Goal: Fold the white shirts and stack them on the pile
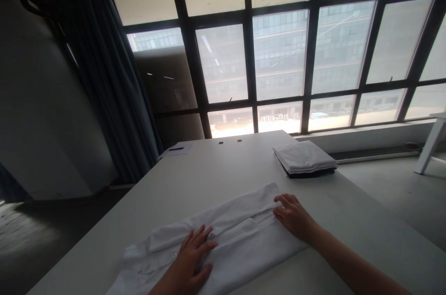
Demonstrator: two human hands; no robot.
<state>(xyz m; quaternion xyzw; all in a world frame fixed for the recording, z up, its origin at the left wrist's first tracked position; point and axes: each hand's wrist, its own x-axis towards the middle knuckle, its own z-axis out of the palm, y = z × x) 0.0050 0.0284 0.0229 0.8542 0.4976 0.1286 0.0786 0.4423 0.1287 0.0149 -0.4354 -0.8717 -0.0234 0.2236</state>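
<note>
A white button-up shirt [244, 251] lies folded lengthwise on the white table [216, 169], with a row of small buttons showing near my left hand. My left hand [190, 258] rests flat on the shirt's middle, fingers spread. My right hand [294, 217] lies at the shirt's far end, its fingertips on the folded edge. Neither hand grips the cloth. Farther along the table sits a stack of folded white cloth [303, 157] on top of something dark [310, 174].
A sheet of paper with a blue pen [177, 149] lies at the table's far corner, near two small holes in the tabletop. Beyond stand large windows [278, 53] and a dark curtain [114, 90]. A white furniture leg [430, 146] stands on the floor at right.
</note>
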